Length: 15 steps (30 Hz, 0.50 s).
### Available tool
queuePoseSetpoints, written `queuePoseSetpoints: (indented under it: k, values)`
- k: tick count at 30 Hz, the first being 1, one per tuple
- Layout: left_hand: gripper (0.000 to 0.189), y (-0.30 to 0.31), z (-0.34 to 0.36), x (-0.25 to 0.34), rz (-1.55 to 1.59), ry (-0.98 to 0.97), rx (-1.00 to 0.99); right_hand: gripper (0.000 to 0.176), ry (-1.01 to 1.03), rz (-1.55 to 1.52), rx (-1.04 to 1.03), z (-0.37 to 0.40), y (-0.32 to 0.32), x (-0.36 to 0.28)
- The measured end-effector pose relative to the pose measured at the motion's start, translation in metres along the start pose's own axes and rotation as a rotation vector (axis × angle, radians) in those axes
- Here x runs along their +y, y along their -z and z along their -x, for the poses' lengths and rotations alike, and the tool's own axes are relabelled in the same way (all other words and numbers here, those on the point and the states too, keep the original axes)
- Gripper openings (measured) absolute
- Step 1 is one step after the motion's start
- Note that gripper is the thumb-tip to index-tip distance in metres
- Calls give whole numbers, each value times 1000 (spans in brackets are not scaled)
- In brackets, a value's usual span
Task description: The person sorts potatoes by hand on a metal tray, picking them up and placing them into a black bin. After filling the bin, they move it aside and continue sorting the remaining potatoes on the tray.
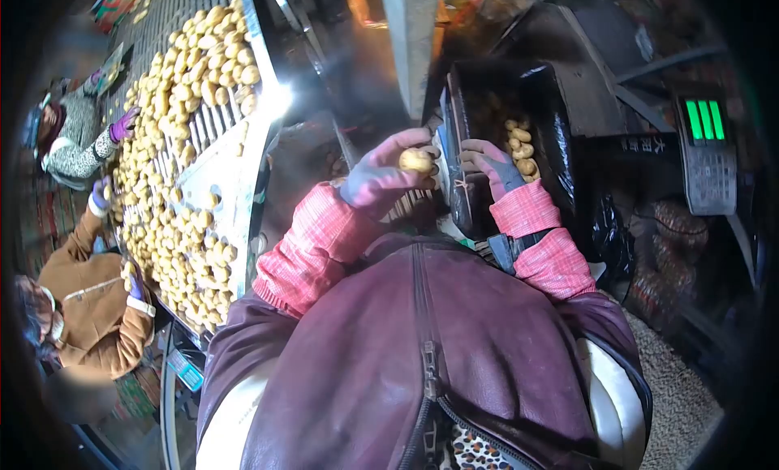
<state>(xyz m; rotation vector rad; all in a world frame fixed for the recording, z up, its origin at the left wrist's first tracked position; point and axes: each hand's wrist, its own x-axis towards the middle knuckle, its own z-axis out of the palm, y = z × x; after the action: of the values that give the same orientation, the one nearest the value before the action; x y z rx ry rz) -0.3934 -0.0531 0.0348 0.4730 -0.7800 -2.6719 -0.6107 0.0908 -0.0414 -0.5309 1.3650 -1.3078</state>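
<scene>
The potato (415, 160) has smooth skin with a faint sheen, while the gloves (373, 180) look like matt cloth. Glossy, crinkled plastic forms the black liner (560, 105). The purple jacket (349, 348) is smooth and leather-like, its zip (430, 364) metallic, the pink sleeves (312, 247) coarsely woven cloth.

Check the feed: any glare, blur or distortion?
All head view: white glare at the edge of the potato table; fisheye bending, black corners; metal post looks soft; black box is dark inside; potato in the left hand looks clear.
</scene>
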Motion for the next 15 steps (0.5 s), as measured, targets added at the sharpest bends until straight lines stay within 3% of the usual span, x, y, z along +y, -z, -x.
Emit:
queuePoseSetpoints:
  k: [2,6,9,15]
  values:
    - [64,11,12,3,-22,-34,2,36,-70,-152,-82,-9,-14,0]
    - [58,1,33,20,-221,-111,126,40,-254,50,-37,-18,-56,-21]
    - [55,8,44,27,-249,-184,134,42,-224,13,-152,-29,-65,-9]
    - [57,13,57,34,-376,-369,158,43,-204,166,-180,-33,-89,-18]
